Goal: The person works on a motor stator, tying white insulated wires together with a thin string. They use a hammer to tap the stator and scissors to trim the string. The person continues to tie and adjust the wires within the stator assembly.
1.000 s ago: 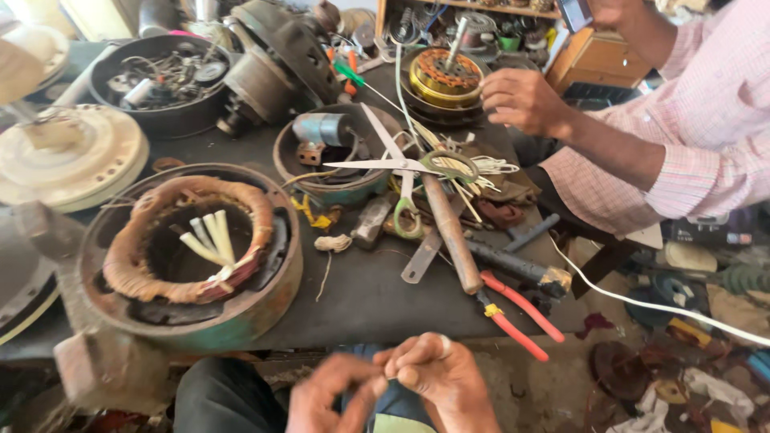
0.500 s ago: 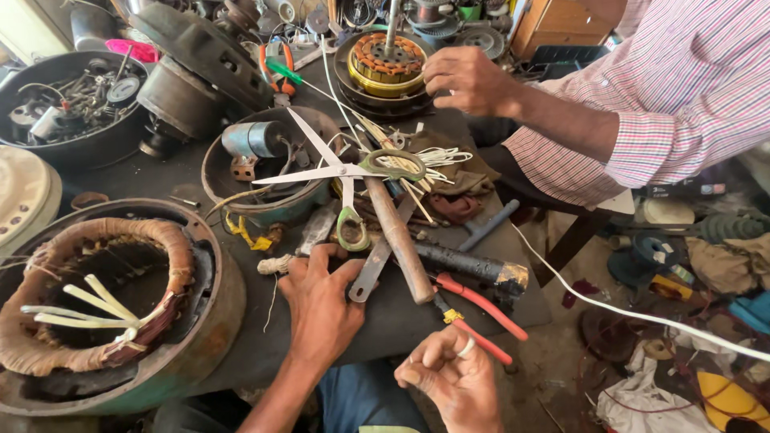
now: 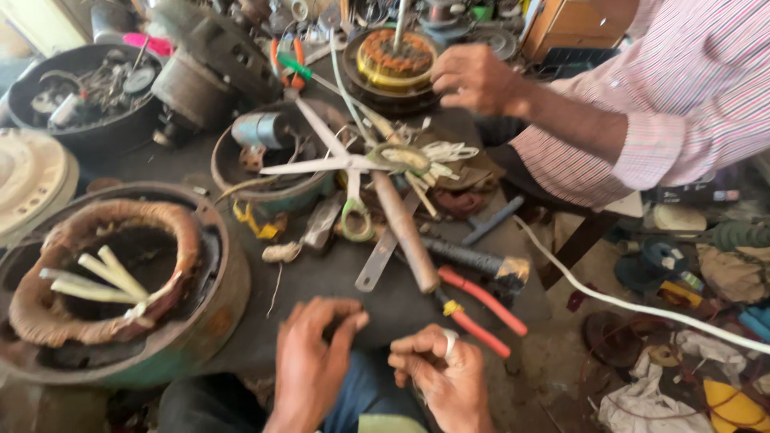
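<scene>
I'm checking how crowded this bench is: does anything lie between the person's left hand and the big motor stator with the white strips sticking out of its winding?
Nothing visible does. The left hand hovers at the table's near edge, and the stator sits just left of it, with only bare dark tabletop between them.

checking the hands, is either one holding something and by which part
Cannot be told: the left hand and right hand are curled with fingertips pinched, but nothing shows in either grip.

The scene is seen through a single head-worn camera, tilted steeply down and forward over a dark, cluttered workbench [image 3: 401,301]. The wearer's left hand [image 3: 313,361] and right hand [image 3: 437,369] are caught close at the bottom edge; a co-worker's striped sleeve [image 3: 682,104] is framed upper right
</scene>
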